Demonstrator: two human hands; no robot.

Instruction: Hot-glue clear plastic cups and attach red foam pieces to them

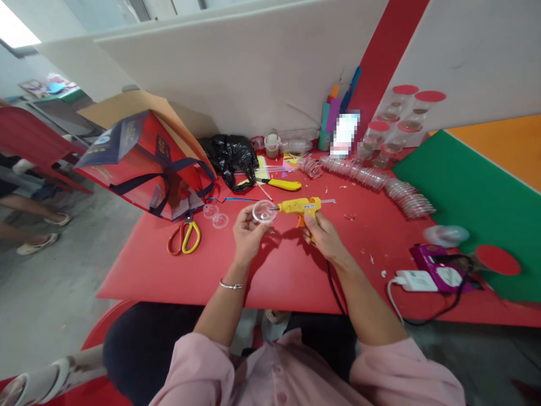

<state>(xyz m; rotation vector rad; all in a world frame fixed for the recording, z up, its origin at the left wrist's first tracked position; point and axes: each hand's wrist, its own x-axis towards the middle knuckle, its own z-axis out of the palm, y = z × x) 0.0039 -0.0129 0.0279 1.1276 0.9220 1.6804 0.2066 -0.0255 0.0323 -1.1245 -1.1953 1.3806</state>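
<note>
My left hand (249, 230) is closed on a small clear plastic cup (264, 212), its round rim facing up toward me. In my right hand (323, 234) is a yellow hot glue gun (299, 206) with an orange trigger. The gun's metal nozzle points left and reaches over the cup's rim; whether it touches the plastic I cannot tell. A black cord hangs from the gun's handle. Left of my left hand, two clear plastic pieces (220, 220) lie on the red table (279, 282), near scissors (185, 238) with one red and one yellow handle.
A yellow utility knife (284, 184) and black plastic bag (230, 160) lie behind my hands. A red gift bag (147, 169) stands left. Stacked clear cups (406, 197) stretch right toward a green board (477, 214). A purple box (443, 269) with cables and a white plug sits front right.
</note>
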